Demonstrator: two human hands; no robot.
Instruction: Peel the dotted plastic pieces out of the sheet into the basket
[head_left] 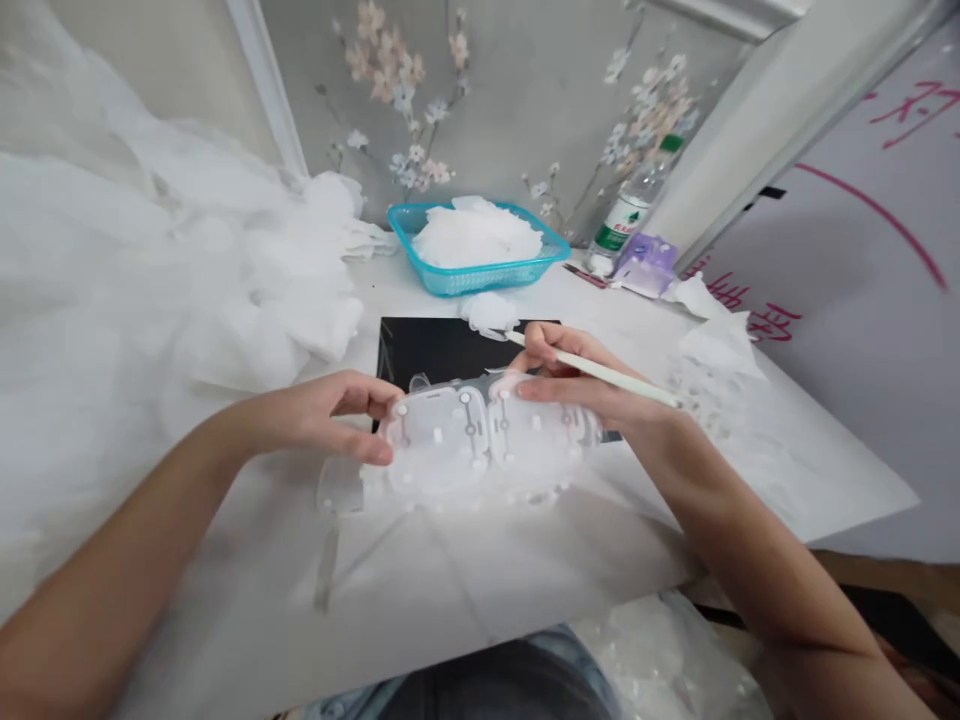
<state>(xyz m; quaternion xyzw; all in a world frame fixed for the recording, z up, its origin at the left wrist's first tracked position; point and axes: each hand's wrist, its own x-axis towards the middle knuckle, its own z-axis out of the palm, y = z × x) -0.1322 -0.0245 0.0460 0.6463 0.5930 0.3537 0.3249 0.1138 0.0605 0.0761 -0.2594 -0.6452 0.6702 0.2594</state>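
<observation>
"Two hands on it?"

"Yes. Left hand (322, 415) grips a translucent plastic moulding (450, 445) over the table (420, 595), mid-surface; right hand (570, 380) pinches a white stick (600, 370), fingers touching the moulding."

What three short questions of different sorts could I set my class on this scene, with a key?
1. True or false: the right hand grips a slim white stick.
2. What colour is the plastic basket beyond the hands? A blue, B red, C black.
3. What does the left hand hold?

Key: 1 true; 2 A; 3 a translucent plastic piece.
</observation>
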